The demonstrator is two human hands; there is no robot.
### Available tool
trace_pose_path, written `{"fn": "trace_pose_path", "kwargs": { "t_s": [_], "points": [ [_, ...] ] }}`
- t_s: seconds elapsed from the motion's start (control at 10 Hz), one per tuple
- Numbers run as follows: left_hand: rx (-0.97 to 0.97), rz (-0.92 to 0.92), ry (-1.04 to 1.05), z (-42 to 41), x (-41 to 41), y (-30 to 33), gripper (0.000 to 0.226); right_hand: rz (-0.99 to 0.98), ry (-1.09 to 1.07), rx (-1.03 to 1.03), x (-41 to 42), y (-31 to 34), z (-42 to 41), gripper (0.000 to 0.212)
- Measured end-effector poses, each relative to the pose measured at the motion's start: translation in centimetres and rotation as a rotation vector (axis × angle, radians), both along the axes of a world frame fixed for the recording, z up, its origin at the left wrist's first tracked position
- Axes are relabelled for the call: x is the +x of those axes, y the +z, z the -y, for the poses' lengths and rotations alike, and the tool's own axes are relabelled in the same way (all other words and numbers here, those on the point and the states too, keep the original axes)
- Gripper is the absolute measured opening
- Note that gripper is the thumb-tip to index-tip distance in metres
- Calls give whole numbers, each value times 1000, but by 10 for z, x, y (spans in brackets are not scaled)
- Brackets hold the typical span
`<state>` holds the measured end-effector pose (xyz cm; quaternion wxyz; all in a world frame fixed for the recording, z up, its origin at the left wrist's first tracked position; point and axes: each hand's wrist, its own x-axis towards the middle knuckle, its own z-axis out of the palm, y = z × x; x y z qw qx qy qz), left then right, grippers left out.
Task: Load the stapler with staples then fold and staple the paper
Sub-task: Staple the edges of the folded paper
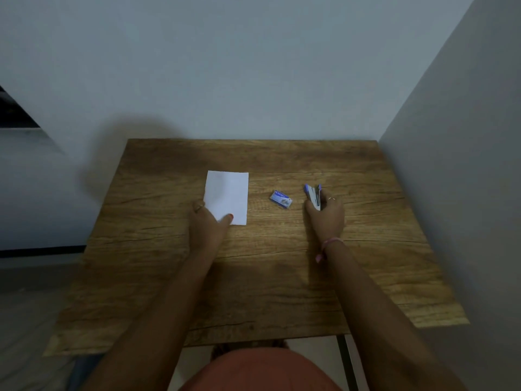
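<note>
While the left hand (207,218) pinches the near left corner of the thin, limp white paper sheet (227,196), the right hand (327,213) grips the small blue-and-metal stapler (314,196). Rigid and light, it likely suits a side grip. The small blue cardboard staple box (281,199) lies between them.

The room is dim, lit softly from somewhere behind, so a blurred shadow falls on the pale blue-grey wall (253,66) past the table's far left corner. The wooden table (253,277), brown with a strong dark grain, stands with its far edge against that wall and its right edge close to a second plain wall (465,165). A dark metal table leg (342,362) shows below the near edge. A dark baseboard (42,251) runs low on the left above a pale floor (28,320).
</note>
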<state>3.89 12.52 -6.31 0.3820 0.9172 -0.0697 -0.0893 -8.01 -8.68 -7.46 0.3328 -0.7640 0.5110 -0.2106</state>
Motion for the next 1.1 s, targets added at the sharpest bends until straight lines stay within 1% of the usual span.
{"fn": "trace_pose_path", "kwargs": {
  "t_s": [0.2, 0.3, 0.4, 0.7, 0.9, 1.0, 1.1],
  "points": [
    [102, 9, 11, 2, -4, 0, 78, -32, 37, -80, -5, -11, -3, 52],
    [119, 13, 12, 1, -5, 0, 79, -41, 18, -118, -5, -13, -7, 55],
    [121, 13, 22, 1, -6, 0, 81, -39, 4, -141, -6, -13, -10, 54],
    [78, 30, 94, 0, -8, 3, 84, -30, -5, -110, -11, -13, -15, 59],
    [13, 19, 127, 0, -6, 10, 78, 11, -8, -80, -11, -8, -15, 62],
    [-3, 58, 129, 0, -4, 11, 72, 38, -7, -82, -11, -8, -13, 62],
    [-17, 179, 96, 3, -5, 16, 66, 3, -16, -98, -8, -6, -12, 57]
  ]
}}
